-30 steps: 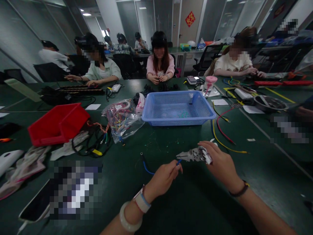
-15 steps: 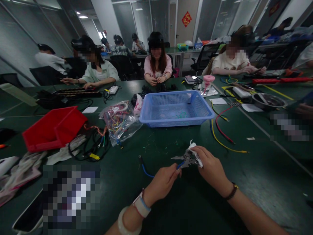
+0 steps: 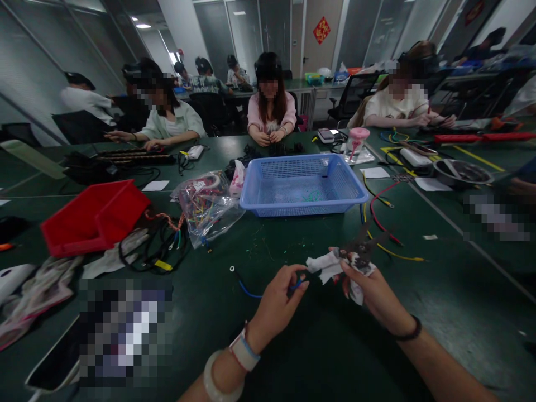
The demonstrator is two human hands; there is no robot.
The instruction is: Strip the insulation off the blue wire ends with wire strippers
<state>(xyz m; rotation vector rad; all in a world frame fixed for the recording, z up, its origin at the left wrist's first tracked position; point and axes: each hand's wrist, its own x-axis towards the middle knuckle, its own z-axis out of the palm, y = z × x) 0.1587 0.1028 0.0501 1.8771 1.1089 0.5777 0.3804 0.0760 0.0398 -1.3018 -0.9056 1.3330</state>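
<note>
My left hand (image 3: 280,296) is closed on a blue wire (image 3: 250,292), pinched near one end. The wire's other end has a ring terminal (image 3: 232,269) and lies to the left over the green table. My right hand (image 3: 372,287) is wrapped round a metal tool (image 3: 360,245), blurred by motion, whose handles are covered in white cloth or paper (image 3: 324,263). The tool points up and away, apart from the wire. Beyond both hands is a blue basket (image 3: 304,209) with small green bits in it.
A red bin (image 3: 94,220), a bag of wires (image 3: 205,206) and black cables (image 3: 157,251) are at the left. Yellow and red wires (image 3: 387,248) lie at the right. Gloves and a phone (image 3: 54,357) are near left. People sit across the table (image 3: 201,335).
The tool in my right hand has come away from the blue wire, moving up and right and turning to point away. My left hand keeps the wire, its ring end slightly shifted left.
</note>
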